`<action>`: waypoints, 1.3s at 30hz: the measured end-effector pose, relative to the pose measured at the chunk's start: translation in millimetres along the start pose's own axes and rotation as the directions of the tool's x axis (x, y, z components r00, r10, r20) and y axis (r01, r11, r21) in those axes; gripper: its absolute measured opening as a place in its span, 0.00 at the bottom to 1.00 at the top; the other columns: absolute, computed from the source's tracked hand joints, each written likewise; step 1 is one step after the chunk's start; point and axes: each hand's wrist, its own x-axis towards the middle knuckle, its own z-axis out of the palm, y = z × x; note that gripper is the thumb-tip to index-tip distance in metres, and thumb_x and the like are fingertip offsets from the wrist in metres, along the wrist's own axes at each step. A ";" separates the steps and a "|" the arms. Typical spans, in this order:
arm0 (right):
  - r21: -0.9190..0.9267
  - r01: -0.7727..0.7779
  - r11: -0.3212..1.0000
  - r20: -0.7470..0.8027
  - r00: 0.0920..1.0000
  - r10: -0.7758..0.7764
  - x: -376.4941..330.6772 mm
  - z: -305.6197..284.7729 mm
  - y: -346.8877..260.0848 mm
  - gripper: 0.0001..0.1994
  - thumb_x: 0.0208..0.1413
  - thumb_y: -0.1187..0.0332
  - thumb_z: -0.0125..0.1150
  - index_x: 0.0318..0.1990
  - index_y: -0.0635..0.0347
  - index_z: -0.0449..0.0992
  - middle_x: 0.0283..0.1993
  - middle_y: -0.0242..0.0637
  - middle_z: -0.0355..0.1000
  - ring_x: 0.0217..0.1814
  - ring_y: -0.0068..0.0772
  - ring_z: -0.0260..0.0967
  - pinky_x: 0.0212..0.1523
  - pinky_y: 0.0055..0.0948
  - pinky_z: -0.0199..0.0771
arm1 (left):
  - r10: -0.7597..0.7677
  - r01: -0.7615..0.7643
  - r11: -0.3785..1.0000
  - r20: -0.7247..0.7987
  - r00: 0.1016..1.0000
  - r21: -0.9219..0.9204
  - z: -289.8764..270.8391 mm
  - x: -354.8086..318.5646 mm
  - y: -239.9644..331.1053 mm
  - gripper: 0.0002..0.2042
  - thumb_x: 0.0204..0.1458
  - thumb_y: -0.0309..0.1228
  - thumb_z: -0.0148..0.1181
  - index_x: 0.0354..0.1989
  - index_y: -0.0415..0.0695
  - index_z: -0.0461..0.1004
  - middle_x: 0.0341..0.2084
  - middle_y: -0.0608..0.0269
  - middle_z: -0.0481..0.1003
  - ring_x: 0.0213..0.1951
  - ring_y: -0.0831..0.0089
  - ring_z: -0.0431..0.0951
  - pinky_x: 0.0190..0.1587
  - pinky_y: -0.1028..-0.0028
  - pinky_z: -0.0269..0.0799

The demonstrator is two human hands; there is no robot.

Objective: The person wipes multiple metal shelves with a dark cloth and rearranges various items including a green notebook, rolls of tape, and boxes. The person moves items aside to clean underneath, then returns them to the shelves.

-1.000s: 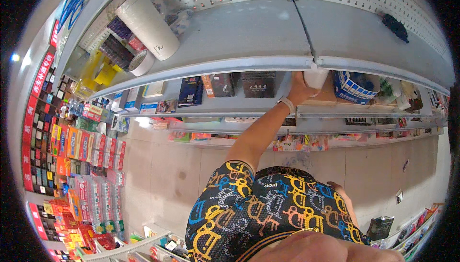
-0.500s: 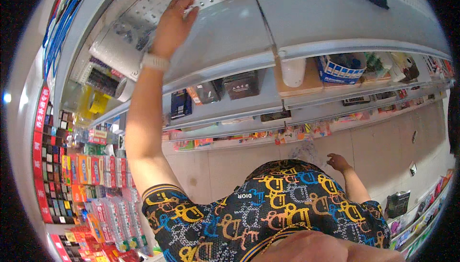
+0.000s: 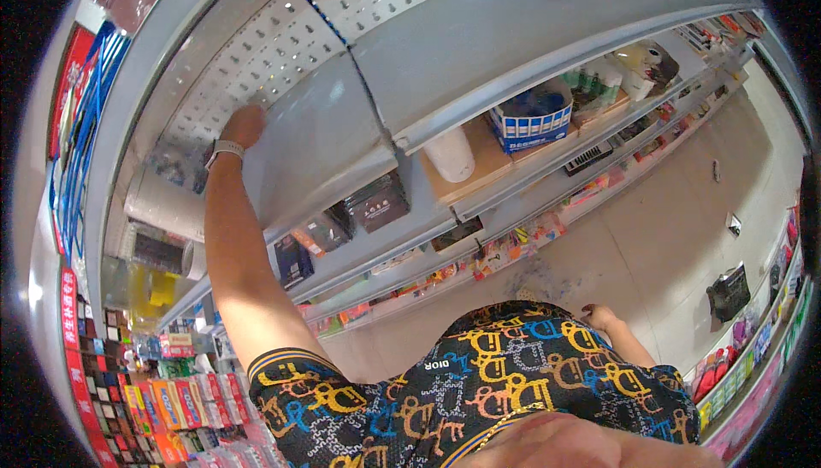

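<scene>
Reaching up, my left hand [image 3: 244, 124] lies on the bare grey metal top shelf [image 3: 316, 147] near the perforated back panel [image 3: 256, 57]; whether its fingers grip anything I cannot tell. Beyond it the shelf runs open to the front edge. My right hand [image 3: 599, 316] hangs loosely open, empty, low beside my patterned shirt [image 3: 462, 399].

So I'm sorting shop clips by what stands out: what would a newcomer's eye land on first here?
Probably the left hand, raised high against the bare grey top shelf by its pegboard back. Next, the white roll and blue-and-white box on the shelf below. The right hand hangs low beside the patterned shirt.
</scene>
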 end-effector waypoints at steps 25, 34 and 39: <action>0.764 0.062 0.643 0.020 0.993 -0.120 27.1 -110.0 -123.6 0.09 0.58 0.67 0.60 0.44 0.60 0.75 0.38 0.32 0.72 0.37 0.24 0.70 0.39 0.23 0.74 | -0.087 -0.080 0.898 -0.352 0.932 -0.433 -85.9 -194.9 329.1 0.21 0.50 0.34 0.60 0.53 0.47 0.67 0.50 0.57 0.70 0.50 0.56 0.72 0.51 0.59 0.69; 0.743 -0.200 0.639 0.103 0.977 0.186 75.3 -44.0 56.7 0.10 0.56 0.68 0.58 0.46 0.56 0.74 0.39 0.35 0.73 0.32 0.31 0.71 0.31 0.30 0.74 | -0.719 -0.050 0.627 -0.602 0.347 -0.778 -103.4 -208.9 31.0 0.48 0.36 0.29 0.76 0.64 0.36 0.47 0.56 0.45 0.63 0.54 0.59 0.68 0.54 0.61 0.68; 0.798 -0.183 0.574 0.114 0.981 0.154 75.4 -19.8 64.9 0.10 0.58 0.66 0.55 0.46 0.54 0.74 0.39 0.34 0.72 0.31 0.32 0.70 0.30 0.31 0.73 | -0.791 0.248 0.594 -0.502 0.349 -0.765 -81.6 -182.2 27.0 0.44 0.33 0.33 0.77 0.58 0.36 0.55 0.48 0.45 0.71 0.48 0.55 0.73 0.52 0.63 0.69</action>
